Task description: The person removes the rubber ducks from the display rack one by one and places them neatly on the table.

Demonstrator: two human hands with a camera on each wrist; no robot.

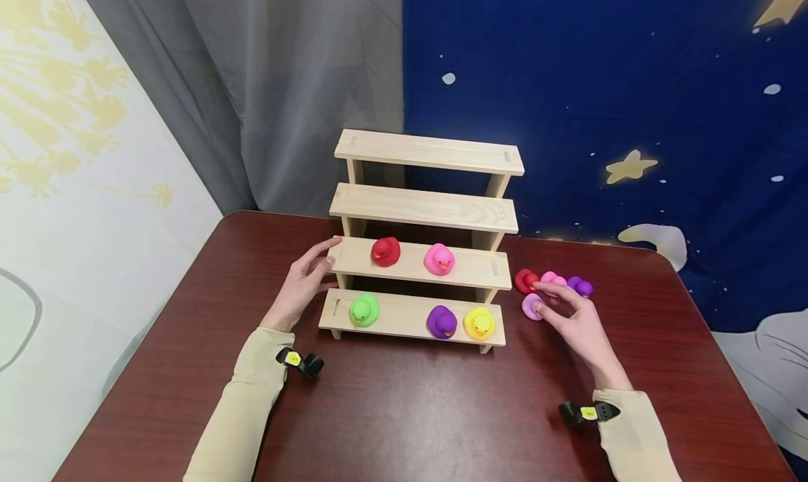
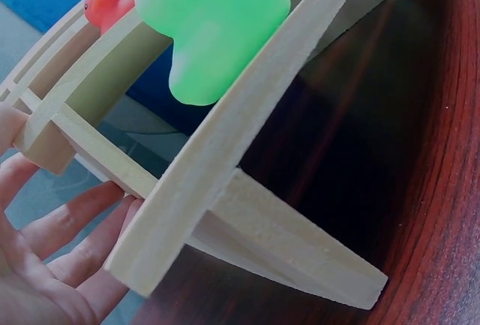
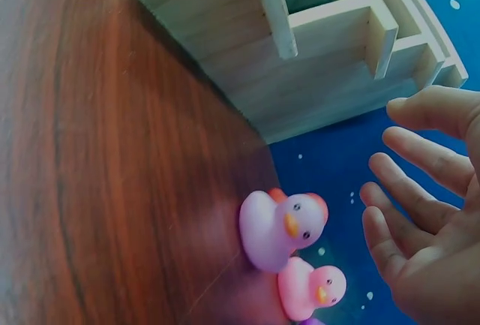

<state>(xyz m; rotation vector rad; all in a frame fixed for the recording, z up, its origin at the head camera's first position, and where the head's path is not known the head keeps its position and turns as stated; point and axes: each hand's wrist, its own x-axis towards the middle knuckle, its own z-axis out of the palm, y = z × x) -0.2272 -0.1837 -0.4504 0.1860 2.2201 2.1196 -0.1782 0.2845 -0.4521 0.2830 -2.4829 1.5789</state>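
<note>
A four-tier wooden stand (image 1: 419,260) stands on the table. My left hand (image 1: 301,285) rests at its left end, fingertips against the edge of the second step from the bottom; the left wrist view shows the fingers (image 2: 64,220) loosely extended along the side frame. To the right of the stand, my right hand (image 1: 577,324) reaches over loose toy ducks, its fingers spread and holding nothing. Closest to its fingertips is a lavender duck (image 1: 530,306). Behind that are a red duck (image 1: 526,280), a pink duck (image 1: 553,278) partly covered by the hand, and a purple duck (image 1: 579,286).
On the bottom step sit a green duck (image 1: 364,310), a purple duck (image 1: 442,322) and a yellow duck (image 1: 479,323). Another red duck (image 1: 385,251) and pink duck (image 1: 440,259) occupy the step above. A blue starry curtain (image 1: 568,117) hangs behind the table (image 1: 404,412).
</note>
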